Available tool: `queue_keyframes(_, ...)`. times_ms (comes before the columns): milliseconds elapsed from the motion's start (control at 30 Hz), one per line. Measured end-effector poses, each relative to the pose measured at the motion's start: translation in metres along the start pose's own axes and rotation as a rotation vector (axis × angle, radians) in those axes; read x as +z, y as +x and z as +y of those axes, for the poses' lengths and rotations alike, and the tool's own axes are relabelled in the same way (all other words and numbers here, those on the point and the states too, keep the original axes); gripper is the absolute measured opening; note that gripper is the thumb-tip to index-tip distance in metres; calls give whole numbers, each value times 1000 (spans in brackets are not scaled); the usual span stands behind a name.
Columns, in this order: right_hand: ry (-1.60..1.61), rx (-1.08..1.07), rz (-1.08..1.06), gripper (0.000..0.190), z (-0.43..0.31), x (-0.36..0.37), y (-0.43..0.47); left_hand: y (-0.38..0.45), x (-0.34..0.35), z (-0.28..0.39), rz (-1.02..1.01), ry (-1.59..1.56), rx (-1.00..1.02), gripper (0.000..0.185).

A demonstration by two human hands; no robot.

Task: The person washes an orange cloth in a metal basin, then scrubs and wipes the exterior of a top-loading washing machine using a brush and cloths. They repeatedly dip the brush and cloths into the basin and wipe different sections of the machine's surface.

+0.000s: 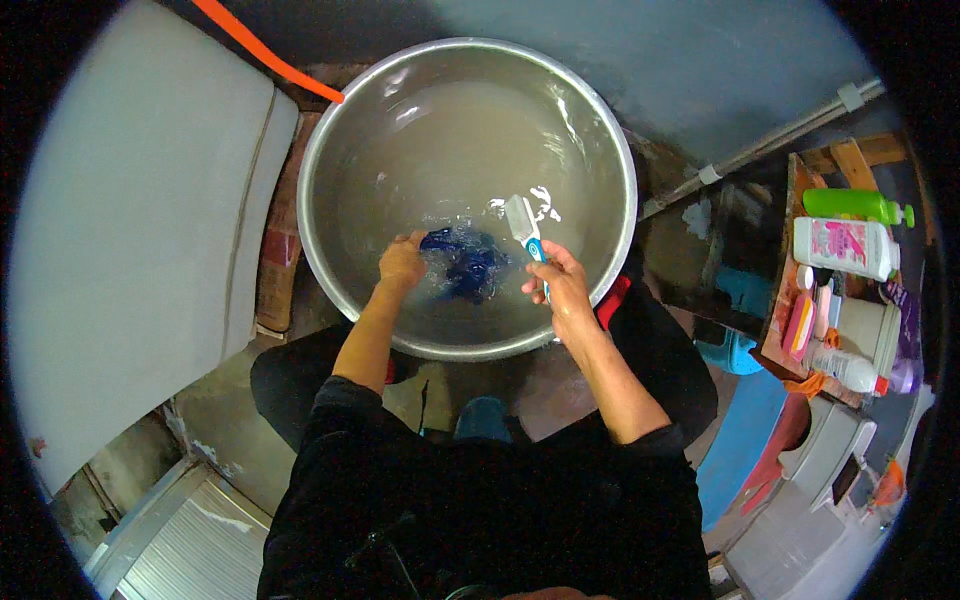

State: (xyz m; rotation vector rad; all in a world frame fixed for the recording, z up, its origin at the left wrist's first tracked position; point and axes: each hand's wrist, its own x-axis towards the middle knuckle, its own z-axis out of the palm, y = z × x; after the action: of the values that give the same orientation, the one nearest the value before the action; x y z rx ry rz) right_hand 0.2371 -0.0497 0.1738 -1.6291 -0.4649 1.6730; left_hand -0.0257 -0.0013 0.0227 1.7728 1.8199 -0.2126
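A large round metal basin (625,187) with cloudy water in it stands in front of me. My left hand (402,261) is over the basin's near left part, its fingers closed on the edge of a dark blue wet cloth (476,266) that lies partly in the water. My right hand (559,283) holds a scrubbing brush (523,221) by its blue and white handle, at the near right of the basin. The pale brush head points up and away, to the right of the cloth and apart from it.
An orange hose (262,52) reaches the basin's far left rim. A big pale panel (142,210) stands at the left. On the right, a wooden shelf (780,330) bears a green bottle (844,205), a white jug (844,246) and brushes. A pipe (780,142) runs along the wall.
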Motion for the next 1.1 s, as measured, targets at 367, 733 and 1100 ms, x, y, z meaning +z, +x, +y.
queue_keyframes(367, 49, 13, -14, 40, -4, 4, -7, 4, 55, 16, -564, 175, 413, 35)
queue_keyframes(733, -624, -255, 146, 35, 33, -9, 52, -69, -232, 12, 525, -129, 519, 35)
queue_keyframes(1100, -434, -102, -45, 37, 26, 37, 19, -333, 35, -239, -121, -553, -784, 27)
